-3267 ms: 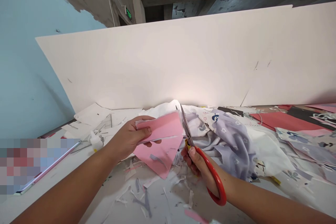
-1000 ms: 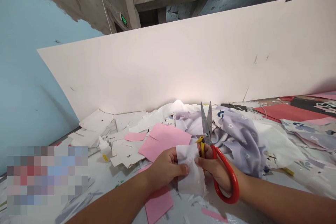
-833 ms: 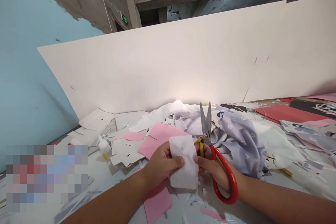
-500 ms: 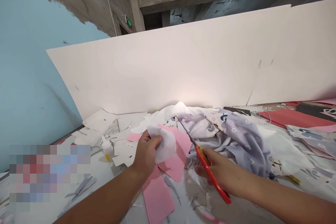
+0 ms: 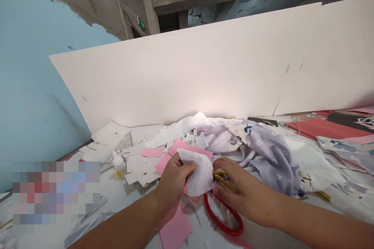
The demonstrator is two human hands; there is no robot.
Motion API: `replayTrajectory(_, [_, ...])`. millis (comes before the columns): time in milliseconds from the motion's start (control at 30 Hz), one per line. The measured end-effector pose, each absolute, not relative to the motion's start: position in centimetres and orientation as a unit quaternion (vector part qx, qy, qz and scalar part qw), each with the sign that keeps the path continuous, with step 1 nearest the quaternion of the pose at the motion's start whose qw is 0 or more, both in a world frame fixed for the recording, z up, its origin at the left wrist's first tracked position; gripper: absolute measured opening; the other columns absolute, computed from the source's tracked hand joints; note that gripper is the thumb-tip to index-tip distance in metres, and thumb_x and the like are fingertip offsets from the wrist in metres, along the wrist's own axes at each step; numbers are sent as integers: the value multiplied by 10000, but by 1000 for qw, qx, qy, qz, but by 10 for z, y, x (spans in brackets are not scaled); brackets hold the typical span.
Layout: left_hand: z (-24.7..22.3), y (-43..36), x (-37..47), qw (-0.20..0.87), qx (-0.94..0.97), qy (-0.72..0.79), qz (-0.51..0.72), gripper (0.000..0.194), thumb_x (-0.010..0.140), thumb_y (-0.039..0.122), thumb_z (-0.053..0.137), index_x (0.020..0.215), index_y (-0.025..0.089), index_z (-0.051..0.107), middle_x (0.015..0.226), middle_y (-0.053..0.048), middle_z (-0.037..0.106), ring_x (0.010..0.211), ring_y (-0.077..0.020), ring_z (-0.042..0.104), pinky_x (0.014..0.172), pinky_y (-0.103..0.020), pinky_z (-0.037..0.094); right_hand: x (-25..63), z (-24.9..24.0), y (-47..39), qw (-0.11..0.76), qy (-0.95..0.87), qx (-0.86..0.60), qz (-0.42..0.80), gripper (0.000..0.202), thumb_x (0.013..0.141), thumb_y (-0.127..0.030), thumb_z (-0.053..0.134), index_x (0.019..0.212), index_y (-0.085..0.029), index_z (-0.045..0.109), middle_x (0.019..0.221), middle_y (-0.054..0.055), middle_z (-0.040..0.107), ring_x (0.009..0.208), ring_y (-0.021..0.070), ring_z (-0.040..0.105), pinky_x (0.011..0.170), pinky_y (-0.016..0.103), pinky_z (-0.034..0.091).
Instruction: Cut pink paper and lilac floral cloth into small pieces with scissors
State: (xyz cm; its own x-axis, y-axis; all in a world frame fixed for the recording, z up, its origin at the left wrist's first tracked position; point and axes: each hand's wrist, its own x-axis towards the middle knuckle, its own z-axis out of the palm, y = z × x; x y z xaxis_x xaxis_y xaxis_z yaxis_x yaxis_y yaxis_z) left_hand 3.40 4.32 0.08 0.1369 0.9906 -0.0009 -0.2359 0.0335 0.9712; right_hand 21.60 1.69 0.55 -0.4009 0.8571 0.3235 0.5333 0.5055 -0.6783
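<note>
My left hand [image 5: 175, 177] pinches a small white piece of fabric [image 5: 200, 175] with one rounded edge, thumb on top. Pink sheets [image 5: 175, 227] lie behind and below this piece. My right hand [image 5: 238, 186] is curled round a pair of scissors [image 5: 238, 223] with red and yellow handles, one red loop hanging under the palm. The scissor blades are hidden behind the white piece and my fingers. The right fingertips are close to the white piece's right edge; whether they touch it I cannot tell.
Crumpled lilac floral cloth [image 5: 270, 151] and white cloth [image 5: 309, 163] lie behind my hands. A small white bottle [image 5: 118, 161], pale cut pieces [image 5: 109, 138] and scraps cover the left. Red sheets [image 5: 324, 128] lie at the right. A tall white board [image 5: 187, 74] stands along the back.
My left hand has moved right with the white fabric. The scissors have swung from pointing away, blades visible, to blades hidden and red loop hanging lower. The right hand has come nearer the fabric.
</note>
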Motion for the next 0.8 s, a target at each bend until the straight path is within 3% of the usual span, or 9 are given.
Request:
replayTrajectory(67, [-3,43,35,605,470,406,499,201,701,266,608,867,173,541,720,-5,576,633,-138,536,528,-247,422,213,4,18,350,-794,-407,286,63,754,-256,515,786,-204,534,877,31,556,848,190,500,742,285,393])
replayTrajectory(167, [-5,44,35,605,482,403,490,201,711,281,604,870,171,548,726,-12,583,622,-137,533,524,-254,425,210,-6,24,357,-735,-439,375,235,798,-339,451,614,-194,440,619,-19,458,594,132,442,555,242,367])
replayTrajectory(300, [-8,50,32,559,483,414,532,195,701,271,620,851,161,561,763,-26,605,696,-139,539,612,-259,435,211,-15,32,367,-704,-437,423,235,797,-321,440,602,-190,427,588,-36,414,557,113,394,529,234,328])
replayTrajectory(433, [-8,56,28,543,447,440,558,225,687,278,627,872,170,557,794,-31,610,701,-149,543,587,-259,426,215,-16,37,377,-708,-443,401,306,824,-328,393,553,-192,434,550,-30,421,558,126,411,550,248,343])
replayTrajectory(500, [-6,56,28,556,449,429,552,209,690,267,624,864,172,556,779,-21,600,694,-142,536,584,-254,424,216,-17,39,394,-714,-450,363,261,812,-312,411,594,-195,494,592,-14,467,593,142,445,573,262,367])
replayTrajectory(567, [-3,52,29,579,469,406,529,188,702,269,618,855,176,558,748,-10,586,686,-140,532,585,-257,425,217,-17,39,441,-702,-437,349,117,746,-230,477,810,-211,574,800,20,559,746,172,507,659,281,406])
replayTrajectory(633, [-1,47,31,600,502,383,491,189,714,282,614,862,176,566,733,-8,580,687,-145,533,596,-268,427,217,-16,37,485,-671,-392,400,331,680,-156,497,997,-232,551,1007,42,564,913,194,515,769,306,412])
replayTrajectory(700, [1,41,33,601,540,376,455,185,716,294,615,843,164,578,725,-13,579,680,-142,527,600,-266,422,216,-15,33,480,-629,-336,511,285,690,-178,500,964,-211,570,960,47,596,906,195,538,799,320,412])
replayTrajectory(800, [0,37,36,567,588,397,419,173,711,304,620,769,144,591,674,-6,564,616,-115,492,558,-235,392,210,-13,28,431,-537,-306,657,198,718,-329,571,831,-167,584,733,25,612,687,160,573,669,300,446])
